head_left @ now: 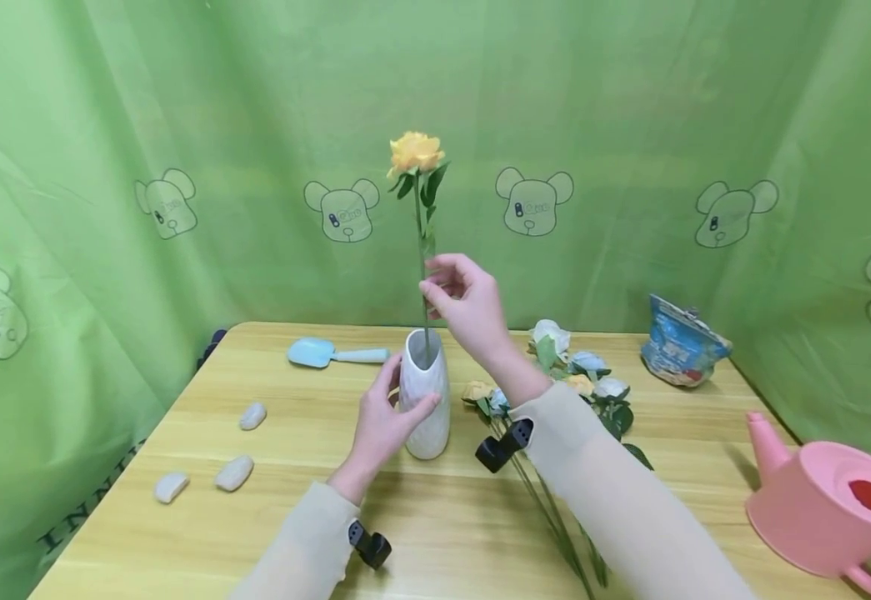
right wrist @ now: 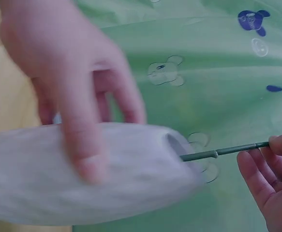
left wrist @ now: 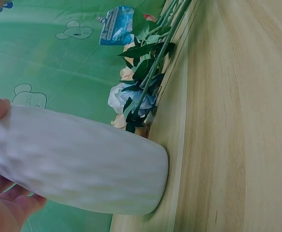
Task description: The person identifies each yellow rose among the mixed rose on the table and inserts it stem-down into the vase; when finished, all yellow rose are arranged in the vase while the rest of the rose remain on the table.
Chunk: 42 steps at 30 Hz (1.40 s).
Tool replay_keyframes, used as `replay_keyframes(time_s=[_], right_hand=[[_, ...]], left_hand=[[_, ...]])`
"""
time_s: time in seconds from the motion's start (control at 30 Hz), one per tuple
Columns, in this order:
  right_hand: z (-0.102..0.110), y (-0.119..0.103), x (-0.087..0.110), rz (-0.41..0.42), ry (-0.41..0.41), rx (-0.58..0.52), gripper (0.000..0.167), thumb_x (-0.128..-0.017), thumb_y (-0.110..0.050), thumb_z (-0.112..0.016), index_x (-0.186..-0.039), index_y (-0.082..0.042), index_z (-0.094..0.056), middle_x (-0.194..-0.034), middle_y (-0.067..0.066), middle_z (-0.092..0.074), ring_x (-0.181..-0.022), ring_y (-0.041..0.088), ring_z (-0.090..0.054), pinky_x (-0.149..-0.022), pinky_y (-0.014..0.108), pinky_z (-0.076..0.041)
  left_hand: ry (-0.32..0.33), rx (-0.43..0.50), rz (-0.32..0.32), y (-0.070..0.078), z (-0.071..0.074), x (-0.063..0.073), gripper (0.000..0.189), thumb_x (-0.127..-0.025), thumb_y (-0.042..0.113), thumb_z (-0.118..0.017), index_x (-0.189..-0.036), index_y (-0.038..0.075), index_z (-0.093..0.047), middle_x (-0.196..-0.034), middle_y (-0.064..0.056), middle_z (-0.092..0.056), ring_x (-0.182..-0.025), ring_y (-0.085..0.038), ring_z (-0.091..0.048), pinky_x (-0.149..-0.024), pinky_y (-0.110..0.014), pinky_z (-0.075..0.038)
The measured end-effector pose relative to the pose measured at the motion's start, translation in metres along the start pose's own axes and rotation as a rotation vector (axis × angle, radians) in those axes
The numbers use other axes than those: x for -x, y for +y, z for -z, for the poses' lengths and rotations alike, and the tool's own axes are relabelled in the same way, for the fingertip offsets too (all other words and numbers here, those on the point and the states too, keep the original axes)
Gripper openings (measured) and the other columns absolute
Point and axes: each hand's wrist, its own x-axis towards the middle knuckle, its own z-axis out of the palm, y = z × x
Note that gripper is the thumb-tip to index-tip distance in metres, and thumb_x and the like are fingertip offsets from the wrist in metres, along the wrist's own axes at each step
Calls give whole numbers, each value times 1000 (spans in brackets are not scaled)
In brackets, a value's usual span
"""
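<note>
A white textured vase (head_left: 429, 421) stands upright on the wooden table. My left hand (head_left: 378, 423) grips it around its upper part, thumb in front. Above the vase, my right hand (head_left: 471, 310) pinches the green stem (right wrist: 232, 151) of a yellow artificial flower (head_left: 415, 153) between thumb and fingers. The bloom points up, and the stem's lower end passes into the vase mouth, its tip hidden inside. In the left wrist view, the base of the vase (left wrist: 92, 162) meets the tabletop.
Right of the vase lie several artificial flowers (head_left: 551, 337), partly behind my right forearm. A blue bag (head_left: 681, 346) and pink watering can (head_left: 818, 500) stand further right. A light-blue trowel (head_left: 315, 352) lies back left, with three pale stones, one a rounded stone (head_left: 235, 473), nearer.
</note>
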Motion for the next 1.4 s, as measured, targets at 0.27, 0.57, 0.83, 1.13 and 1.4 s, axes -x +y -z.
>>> replay_keyframes(time_s=[0.27,0.57,0.83,1.13,1.4], right_hand=[[2,31,19,-28,-32,106,23,-85,-3,-65,-107,3,-62,-92,15,-65,-84,23,-59,-77,35,-52],[2,49,32,-120,13,88,20,-85,-6,-67,-103,0,-65,-94,12,-65,-88,21,-57,-79,34,-51],[10,60,43,-157,20,101,23,-84,-19,-70,-100,-3,-66,-93,7,-66,-84,19,-58,-74,31,-50],[44,68,67,-257,-26,133,25,-85,-19,-69,-101,-1,-66,-95,12,-65,-85,21,-57,-70,27,-52],[79,76,96,-326,-78,200,25,-87,-21,-67,-103,-3,-65,-95,11,-64,-85,21,-58,-68,27,-53]], left_hand=[[-5,-7,0,-1,0,0,66,-77,7,-76,-134,3,-43,-121,-20,-56,-108,-30,-55,-88,-44,-49],[-6,-3,22,-20,-3,-2,69,-76,13,-77,-136,9,-43,-123,-16,-56,-110,-28,-54,-89,-44,-48],[18,-8,15,-37,-6,-5,69,-75,25,-79,-135,21,-45,-121,-5,-58,-107,-20,-55,-87,-38,-50],[28,-25,39,-37,-4,-5,72,-75,31,-78,-135,16,-44,-124,-7,-56,-111,-22,-54,-90,-41,-48],[19,-21,55,-23,-4,-1,74,-76,16,-78,-138,3,-40,-132,-18,-49,-113,-34,-52,-90,-45,-47]])
